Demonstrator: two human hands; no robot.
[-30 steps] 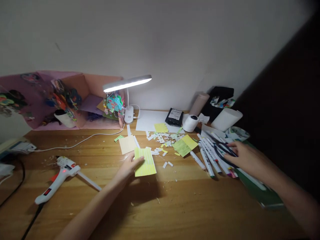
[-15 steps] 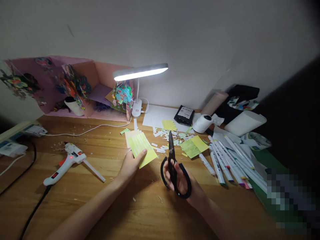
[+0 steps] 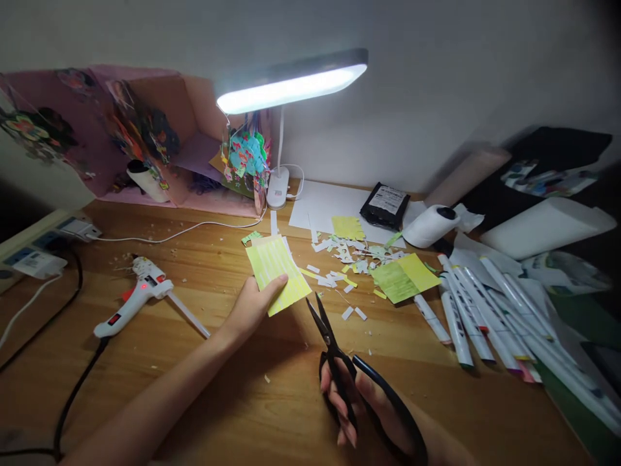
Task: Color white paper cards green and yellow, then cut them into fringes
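My left hand (image 3: 255, 302) pinches a yellow-green striped piece of paper (image 3: 278, 268), thumb on top, a little above the wooden table. A paler sheet shows behind it. In my right hand (image 3: 352, 395) is a pair of black-handled scissors (image 3: 330, 338), fingers through the loops, blades slightly parted. The blade tips point up toward the paper's lower right corner, with a small gap between. Paper scraps (image 3: 356, 254) lie scattered beyond the scissors, beside another yellow and green paper piece (image 3: 406, 279) and a smaller yellow piece (image 3: 348, 227).
A white glue gun (image 3: 133, 298) with a lit red light lies at left near a power strip (image 3: 39, 249). A lit desk lamp (image 3: 294, 87) stands at the back beside a pink box (image 3: 194, 97). Several markers (image 3: 485, 310) and a white roll (image 3: 430, 225) lie at right.
The scissors have gone from closed to slightly parted blades, and they now tilt left toward the paper. My right hand is lower. The whole view has shifted and come closer.
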